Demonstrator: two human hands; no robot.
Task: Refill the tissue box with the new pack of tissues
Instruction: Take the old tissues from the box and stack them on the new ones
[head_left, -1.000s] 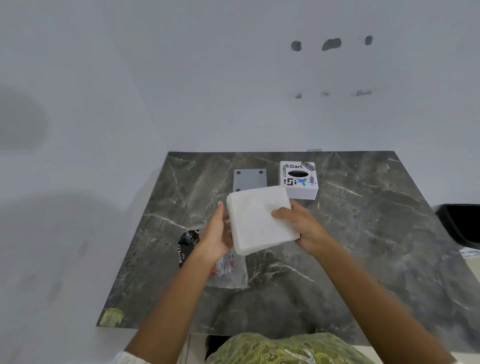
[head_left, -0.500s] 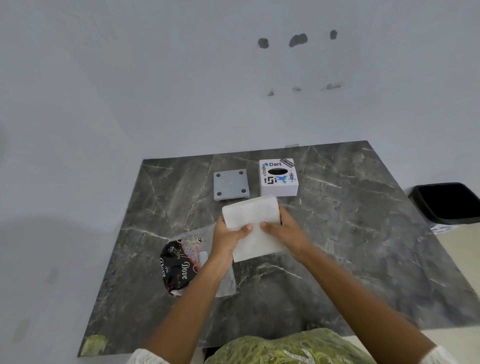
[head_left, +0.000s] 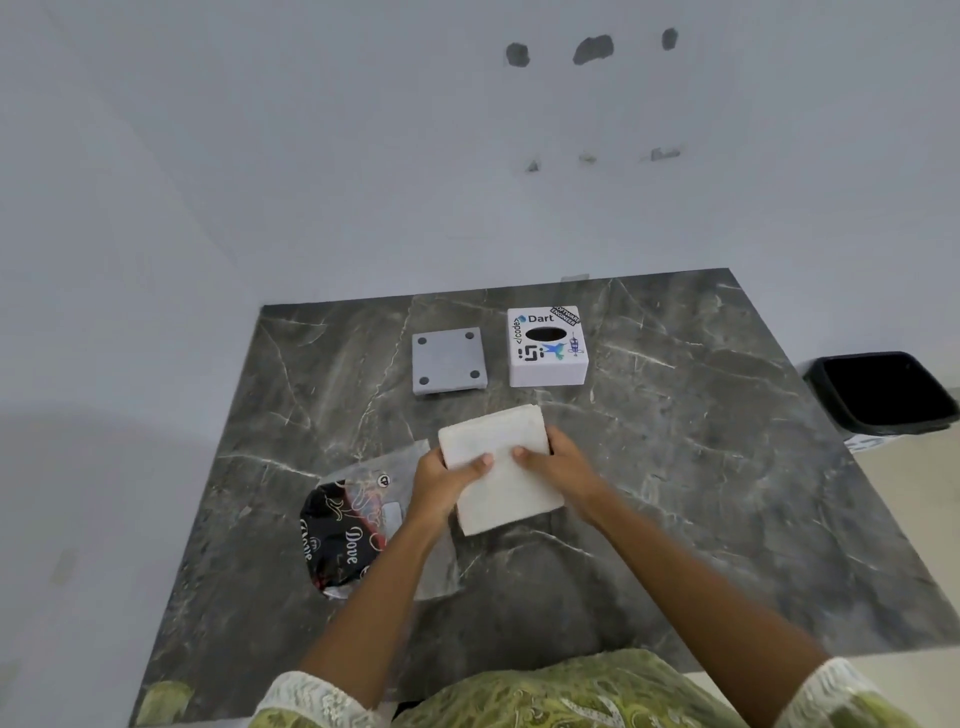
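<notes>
A white stack of tissues (head_left: 501, 470) is held over the middle of the dark marble table (head_left: 675, 467). My left hand (head_left: 447, 480) grips its left side, thumb on top. My right hand (head_left: 558, 465) grips the right side. The stack bends downward at the middle between the hands. The white tissue box (head_left: 546, 345) with stickers and an oval slot stands upright at the back of the table. Its grey base plate (head_left: 449, 361) lies flat to the left of the box, apart from it.
An empty clear and black tissue wrapper (head_left: 353, 530) lies on the table under my left forearm. A black bin (head_left: 883, 392) stands on the floor past the table's right edge. White walls close off the back and left.
The flat stack was lowered toward the table and bent between both hands. My thumbs moved onto its top. The view shifted, showing the bin.
</notes>
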